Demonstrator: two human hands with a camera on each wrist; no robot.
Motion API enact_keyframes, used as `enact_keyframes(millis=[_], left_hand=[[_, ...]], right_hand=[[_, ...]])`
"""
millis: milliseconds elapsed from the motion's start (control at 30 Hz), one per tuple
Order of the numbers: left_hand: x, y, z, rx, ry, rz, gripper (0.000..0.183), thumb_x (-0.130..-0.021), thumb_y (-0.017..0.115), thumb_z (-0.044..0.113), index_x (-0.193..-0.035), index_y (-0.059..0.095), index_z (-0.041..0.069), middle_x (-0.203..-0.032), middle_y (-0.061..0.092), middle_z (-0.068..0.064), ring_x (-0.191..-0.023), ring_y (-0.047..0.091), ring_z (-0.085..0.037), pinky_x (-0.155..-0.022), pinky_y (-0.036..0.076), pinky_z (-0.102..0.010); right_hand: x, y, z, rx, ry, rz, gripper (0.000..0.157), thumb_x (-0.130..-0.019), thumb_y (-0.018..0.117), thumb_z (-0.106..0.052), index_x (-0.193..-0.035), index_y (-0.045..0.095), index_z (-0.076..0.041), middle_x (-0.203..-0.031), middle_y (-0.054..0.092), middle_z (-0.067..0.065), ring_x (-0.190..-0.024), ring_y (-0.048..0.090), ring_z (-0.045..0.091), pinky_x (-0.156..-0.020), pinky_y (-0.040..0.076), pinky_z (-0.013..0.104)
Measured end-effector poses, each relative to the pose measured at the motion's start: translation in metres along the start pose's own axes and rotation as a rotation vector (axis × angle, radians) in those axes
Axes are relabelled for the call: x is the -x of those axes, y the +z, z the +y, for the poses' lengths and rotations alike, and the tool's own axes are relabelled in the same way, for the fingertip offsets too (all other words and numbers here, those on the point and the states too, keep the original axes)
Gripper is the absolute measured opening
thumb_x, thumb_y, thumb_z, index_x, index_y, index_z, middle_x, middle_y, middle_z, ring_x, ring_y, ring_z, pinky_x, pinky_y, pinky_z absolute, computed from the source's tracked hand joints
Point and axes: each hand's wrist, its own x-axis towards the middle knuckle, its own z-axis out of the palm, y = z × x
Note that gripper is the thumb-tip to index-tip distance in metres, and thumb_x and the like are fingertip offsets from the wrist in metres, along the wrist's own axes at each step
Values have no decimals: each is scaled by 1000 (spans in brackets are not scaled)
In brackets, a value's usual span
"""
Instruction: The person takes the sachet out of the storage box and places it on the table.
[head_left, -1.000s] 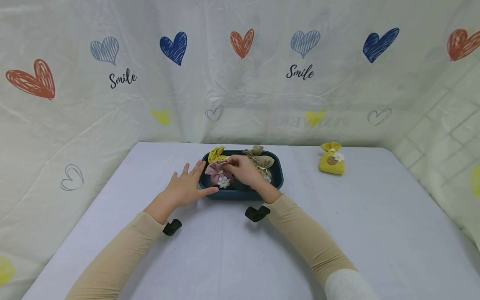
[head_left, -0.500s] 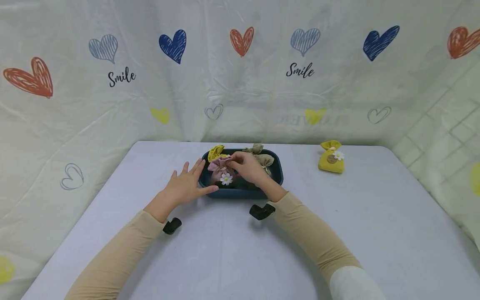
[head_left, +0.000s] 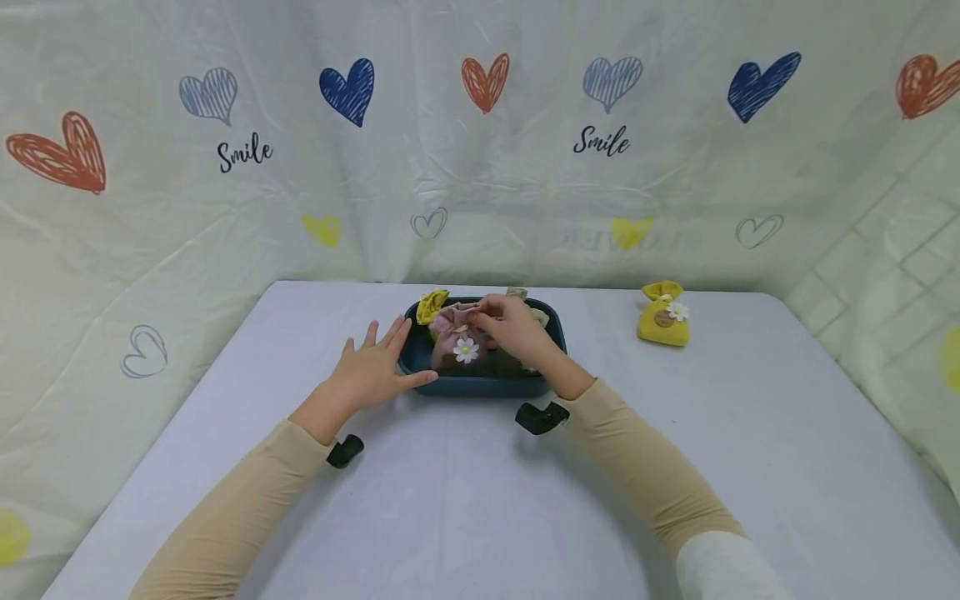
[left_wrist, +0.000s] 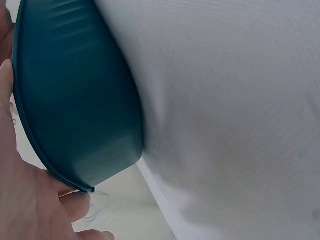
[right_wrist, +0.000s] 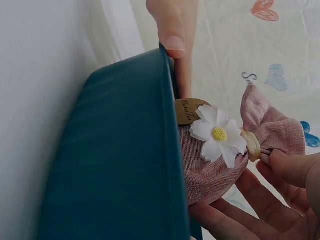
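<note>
A pink cloth pouch [right_wrist: 212, 167] with a white flower and a brown tag sits partly inside the dark teal basin [head_left: 480, 387]. My right hand [head_left: 517, 332] pinches its gathered neck; in the right wrist view the thumb lies on the fabric by the cord. My left hand [head_left: 369, 368] rests against the basin's left end with straight, spread fingers, touching the rim in the left wrist view. Behind the pink pouch, a yellow pouch [head_left: 431, 307] shows at the basin's back left. Greenish-beige pouches [head_left: 517, 292] at the right are mostly hidden by my right hand.
Another yellow pouch [head_left: 663, 323] with a white flower stands on the white table [head_left: 442, 500], right of the basin. A pale curtain [head_left: 525, 192] printed with hearts hangs behind the table.
My right hand has moved to the right with the pink pouch, which shifts from the basin's left end toward its middle. The left hand stays in place.
</note>
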Motion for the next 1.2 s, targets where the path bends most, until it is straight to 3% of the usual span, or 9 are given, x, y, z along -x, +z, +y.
enact_keyframes(millis=[300,600,900,1200], left_hand=[[0,1,0,0,7,5,111,-91,48,80,-166,8,10,-172,8,-10,-153,5,-47,-114,11,-74],[-1,2,-1,3,9,7,111,-91,48,81,-166,8,10,-172,8,-10,-153,5,-47,-114,11,-75],[0,2,-1,6,10,9,111,-91,49,80,-166,8,9,-172,8,-10,-153,5,-47,-114,10,-75],[-1,3,-3,8,14,9,111,-91,49,80,-166,7,10,-172,7,-10,-154,5,-47,-114,10,-74]], right_hand=[[6,-11,0,-31,3,26,16,-107,56,-11,-105,67,1,-111,67,16,-94,69,26,-78,61,42],[13,-19,-2,-14,16,57,15,-106,55,-9,-111,64,2,-122,67,19,-105,69,31,-77,61,41],[19,-26,-5,47,-40,107,14,-107,56,-12,-103,64,-1,-115,70,17,-107,69,32,-74,62,41],[26,-36,-10,33,-30,95,16,-107,56,-12,-112,65,1,-115,69,18,-104,69,32,-76,62,42]])
